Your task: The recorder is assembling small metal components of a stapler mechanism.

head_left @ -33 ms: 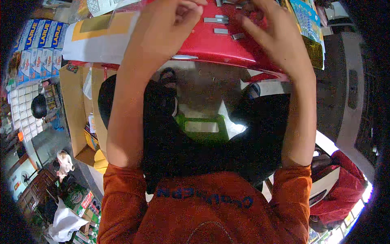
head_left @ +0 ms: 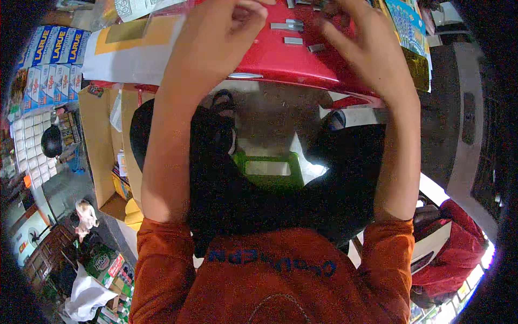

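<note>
Cloth of an orange-red, short-sleeved shirt is nearest, with dark printing upside down across the chest. Beyond it are the person's black trousers, with the knees spread apart, and between them a green plastic frame with a rectangular opening is seen lower down. Two bare forearms reach forward, over a glossy red table with a curved near edge.

The left hand is above the left part of this table. Its fingers are bent and its thumb comes close to them, so the grip looks narrow; whether something small is pinched there, I cannot tell. The right hand is above the right part, its thumb pointing inward. Its fingertips are dark and blurred, and I cannot tell if they hold anything.

Flat rectangular silver-coloured metal pieces lie on the red surface between the two hands. One of them is near the right thumb, and others are partly cut by the upper border.

To the left on the table is a white sheet with a yellow-orange band; to the right, a blue and yellow printed packet. Beside the table on the left stands an open brown cardboard box. Farther away are stacked blue and white cartons and a whitish cat on the floor.
</note>
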A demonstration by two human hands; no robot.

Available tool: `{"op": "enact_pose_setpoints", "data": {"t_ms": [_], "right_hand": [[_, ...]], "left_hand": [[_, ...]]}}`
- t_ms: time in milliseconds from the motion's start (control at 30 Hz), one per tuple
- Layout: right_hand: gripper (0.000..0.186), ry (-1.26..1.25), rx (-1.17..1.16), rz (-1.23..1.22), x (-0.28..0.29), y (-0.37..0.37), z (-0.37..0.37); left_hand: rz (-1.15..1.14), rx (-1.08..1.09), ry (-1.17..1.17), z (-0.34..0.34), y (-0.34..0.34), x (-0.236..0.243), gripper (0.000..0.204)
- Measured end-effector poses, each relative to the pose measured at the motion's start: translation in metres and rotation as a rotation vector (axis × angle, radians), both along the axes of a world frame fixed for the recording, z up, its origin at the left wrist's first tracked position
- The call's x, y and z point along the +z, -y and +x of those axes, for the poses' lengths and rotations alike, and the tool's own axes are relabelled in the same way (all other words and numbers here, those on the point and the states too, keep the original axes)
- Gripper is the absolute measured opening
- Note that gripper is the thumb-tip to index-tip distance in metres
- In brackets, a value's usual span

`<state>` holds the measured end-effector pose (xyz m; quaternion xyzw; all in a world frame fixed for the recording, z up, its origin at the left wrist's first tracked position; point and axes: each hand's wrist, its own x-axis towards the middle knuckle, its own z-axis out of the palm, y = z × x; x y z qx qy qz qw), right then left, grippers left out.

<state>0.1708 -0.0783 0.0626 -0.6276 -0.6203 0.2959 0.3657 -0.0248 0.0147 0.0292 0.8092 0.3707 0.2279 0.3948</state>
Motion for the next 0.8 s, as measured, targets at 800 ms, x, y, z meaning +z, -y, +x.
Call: {"op": "enact_pose_setpoints", "data": {"t_ms": [800], "right_hand": [[0.021,0.503,0.050,0.156,-0.017,-0.003,-0.002]], "left_hand": [[-0.100,-0.094,0.082,0.004,0.006,-0.003,0.024]]}}
